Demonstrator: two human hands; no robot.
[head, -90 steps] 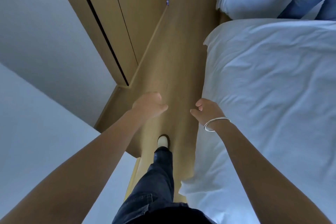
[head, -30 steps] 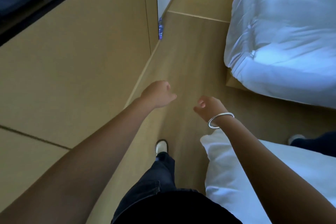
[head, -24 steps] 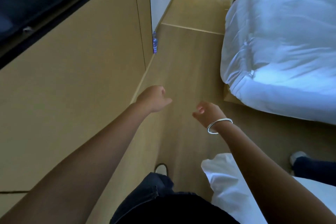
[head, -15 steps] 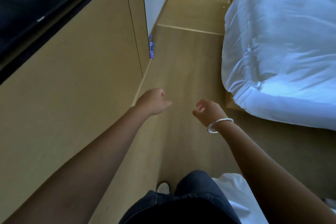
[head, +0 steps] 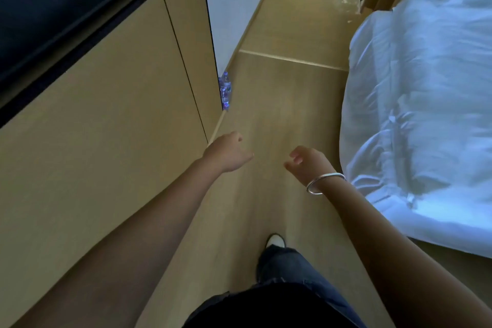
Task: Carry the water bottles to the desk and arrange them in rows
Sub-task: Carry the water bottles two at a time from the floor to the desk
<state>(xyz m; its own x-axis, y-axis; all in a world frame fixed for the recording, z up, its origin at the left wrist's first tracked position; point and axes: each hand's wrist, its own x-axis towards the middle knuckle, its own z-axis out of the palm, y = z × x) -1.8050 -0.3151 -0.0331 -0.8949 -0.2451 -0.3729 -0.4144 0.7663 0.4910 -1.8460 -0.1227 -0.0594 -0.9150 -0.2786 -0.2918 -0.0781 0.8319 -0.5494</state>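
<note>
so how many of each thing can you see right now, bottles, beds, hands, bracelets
water bottles: at least 2, standing on the floor behind the wooden panel's edge, which may hide more
bed: 1
hands: 2, left hand and right hand, both holding nothing
bracelet: 1, on the right wrist
total: 6

We have a single view, worn on the person's head, looking forward and steeply down along the wooden floor. Both forearms reach into frame from the bottom edge; the left hand and right hand sit near centre, close to the lens.
</note>
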